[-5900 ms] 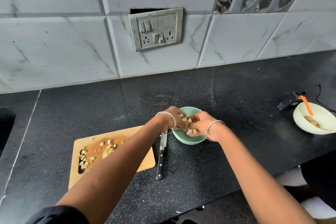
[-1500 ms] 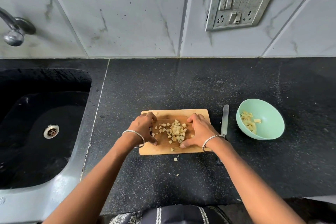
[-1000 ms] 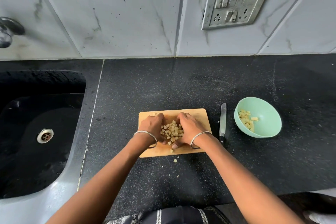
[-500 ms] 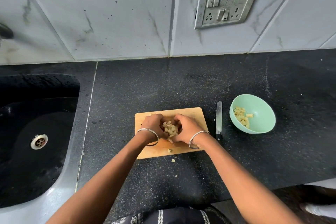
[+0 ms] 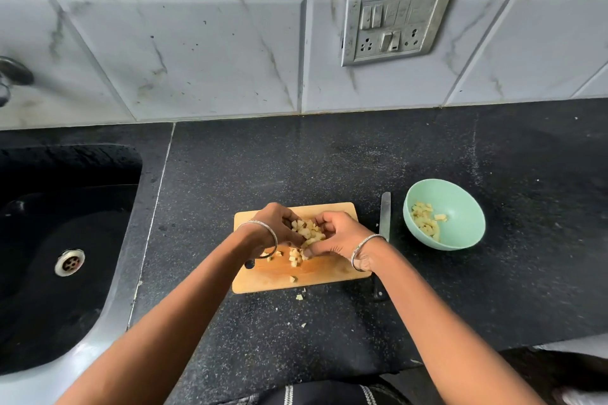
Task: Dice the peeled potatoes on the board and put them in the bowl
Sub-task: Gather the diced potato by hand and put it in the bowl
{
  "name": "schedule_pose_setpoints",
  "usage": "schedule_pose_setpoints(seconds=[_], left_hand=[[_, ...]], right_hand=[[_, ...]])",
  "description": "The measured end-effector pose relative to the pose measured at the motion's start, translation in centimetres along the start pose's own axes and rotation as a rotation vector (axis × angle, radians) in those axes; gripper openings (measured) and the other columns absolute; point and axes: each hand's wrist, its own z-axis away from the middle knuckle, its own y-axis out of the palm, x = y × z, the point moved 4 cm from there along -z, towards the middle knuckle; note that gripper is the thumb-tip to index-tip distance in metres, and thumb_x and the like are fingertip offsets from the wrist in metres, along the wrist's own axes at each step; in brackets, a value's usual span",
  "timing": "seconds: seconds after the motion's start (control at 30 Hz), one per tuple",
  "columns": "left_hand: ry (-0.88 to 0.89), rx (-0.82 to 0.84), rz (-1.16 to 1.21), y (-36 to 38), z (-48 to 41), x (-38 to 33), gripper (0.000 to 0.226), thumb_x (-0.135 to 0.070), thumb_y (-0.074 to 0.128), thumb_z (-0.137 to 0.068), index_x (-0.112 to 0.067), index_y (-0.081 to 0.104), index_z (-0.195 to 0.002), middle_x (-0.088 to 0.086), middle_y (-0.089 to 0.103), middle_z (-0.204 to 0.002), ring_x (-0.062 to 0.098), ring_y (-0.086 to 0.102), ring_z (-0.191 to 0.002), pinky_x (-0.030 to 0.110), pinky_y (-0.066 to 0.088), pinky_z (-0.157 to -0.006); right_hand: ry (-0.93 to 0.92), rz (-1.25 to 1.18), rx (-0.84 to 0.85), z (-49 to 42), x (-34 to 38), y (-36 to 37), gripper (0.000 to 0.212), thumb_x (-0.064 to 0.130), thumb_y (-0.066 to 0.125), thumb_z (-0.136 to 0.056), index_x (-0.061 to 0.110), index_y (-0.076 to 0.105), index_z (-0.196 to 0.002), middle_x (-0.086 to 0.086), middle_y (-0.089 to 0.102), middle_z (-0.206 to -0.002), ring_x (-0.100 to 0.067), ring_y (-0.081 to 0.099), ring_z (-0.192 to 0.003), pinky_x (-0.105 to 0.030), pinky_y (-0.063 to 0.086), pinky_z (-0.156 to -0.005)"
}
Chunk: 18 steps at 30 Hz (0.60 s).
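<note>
Home kitchen, by all signs. Black speckled stone countertop (image 5: 329, 161) running wall to wall, backed by white marble-veined wall tiles (image 5: 197, 43). Dark sunken sink (image 5: 39, 240) at left with a round steel drain (image 5: 69, 262) — edge of a metal tap (image 5: 10, 74) just above. Grimy metal switch-and-socket plate (image 5: 394, 23) set crooked in the tiling. Food prep in progress: small wooden chopping board (image 5: 312, 276) holding pale diced potato (image 5: 307, 232), a steel-bladed knife (image 5: 384, 214) beside it, a mint-green bowl (image 5: 460, 207) — domestic scale throughout.
</note>
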Motion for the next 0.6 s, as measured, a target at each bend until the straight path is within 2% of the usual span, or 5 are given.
schedule_pose_setpoints(seconds=[0.17,0.33,0.43,0.53,0.6], left_hand=[[-0.008,0.069,0.120,0.8,0.0,-2.5,0.029,0.009,0.078,-0.069,-0.004,0.068,-0.094,0.019,0.071,-0.089,0.022,0.067,-0.070,0.032,0.059,-0.072],[0.015,0.112,0.180,2.4,-0.4,-5.8,0.030,0.010,0.075,-0.071,0.000,0.069,-0.098,0.019,0.071,-0.091,0.021,0.067,-0.071,0.027,0.058,-0.067],[0.037,0.156,0.197,4.0,-0.9,-8.4,0.028,0.011,0.074,-0.072,0.000,0.069,-0.097,0.018,0.071,-0.091,0.020,0.068,-0.072,0.028,0.059,-0.071],[0.063,0.203,0.182,5.9,-1.7,-11.5,0.028,0.014,0.071,-0.073,0.006,0.068,-0.099,0.018,0.070,-0.087,0.014,0.067,-0.062,0.020,0.056,-0.058],[0.083,0.245,0.194,7.6,-2.3,-13.9,0.028,0.016,0.069,-0.073,0.007,0.067,-0.100,0.018,0.070,-0.089,0.016,0.068,-0.066,0.021,0.057,-0.061]], right_hand=[[-0.015,-0.147,0.010,0.8,-0.4,-2.2,0.064,0.000,0.091,-0.054,0.010,0.062,-0.111,-0.010,0.069,-0.109,-0.023,0.067,-0.104,-0.041,0.055,-0.092],[-0.022,-0.332,0.049,2.5,-0.6,-5.2,0.063,-0.012,0.083,-0.063,0.001,0.059,-0.121,-0.018,0.064,-0.118,-0.027,0.065,-0.107,-0.043,0.054,-0.092],[-0.022,-0.403,0.027,3.7,-0.8,-7.9,0.060,-0.017,0.077,-0.068,-0.002,0.056,-0.122,-0.017,0.065,-0.113,-0.024,0.068,-0.102,-0.037,0.057,-0.086],[-0.031,-0.438,-0.006,5.2,-1.1,-10.9,0.057,-0.018,0.073,-0.071,-0.002,0.055,-0.122,-0.014,0.067,-0.109,-0.022,0.069,-0.098,-0.032,0.058,-0.081],[-0.038,-0.466,-0.033,6.3,-1.4,-13.2,0.053,-0.021,0.069,-0.073,-0.003,0.055,-0.121,-0.013,0.069,-0.106,-0.021,0.069,-0.096,-0.031,0.058,-0.079]])
